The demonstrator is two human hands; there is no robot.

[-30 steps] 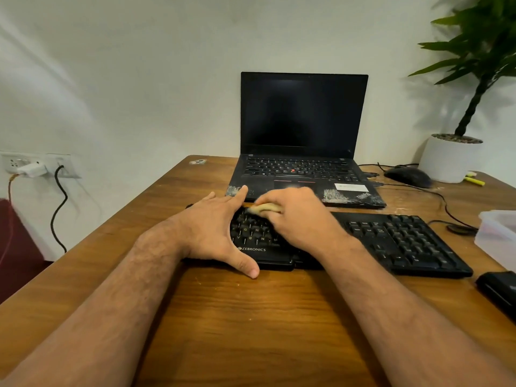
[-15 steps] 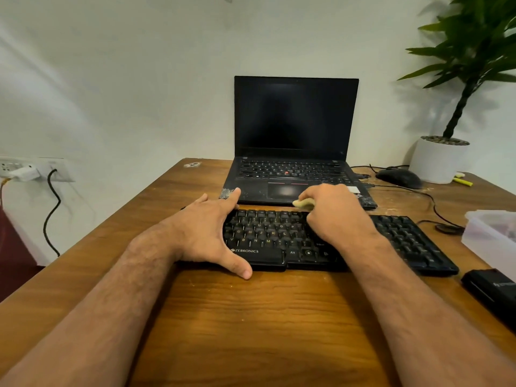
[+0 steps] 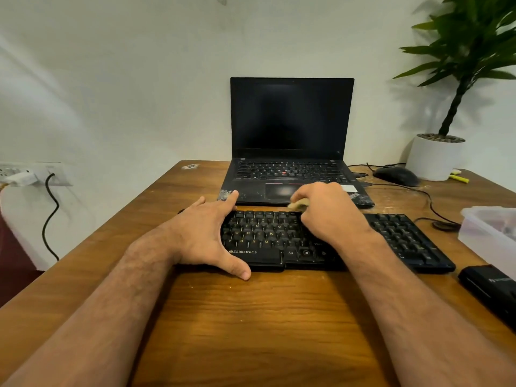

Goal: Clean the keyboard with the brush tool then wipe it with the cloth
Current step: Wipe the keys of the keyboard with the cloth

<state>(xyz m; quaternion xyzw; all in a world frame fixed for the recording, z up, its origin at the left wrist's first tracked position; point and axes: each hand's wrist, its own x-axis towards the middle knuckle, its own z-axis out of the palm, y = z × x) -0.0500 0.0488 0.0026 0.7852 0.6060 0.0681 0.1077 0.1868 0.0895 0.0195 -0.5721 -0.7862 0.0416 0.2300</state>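
Note:
A black Zebronics keyboard lies across the wooden desk in front of me. My left hand rests flat over the keyboard's left end, thumb at the front edge and forefinger at the back edge. My right hand is curled over the keyboard's middle and grips a pale yellowish item, the brush or the cloth, I cannot tell which. That item sits at the top key row, mostly hidden by the fingers.
An open black laptop stands just behind the keyboard. At the back right are a black mouse with its cable and a potted plant. A clear plastic box and a black case sit at the right edge.
My right hand has swept the pale item rightward along the top of the keyboard, from the left part to the middle. My left hand has stayed on the left end.

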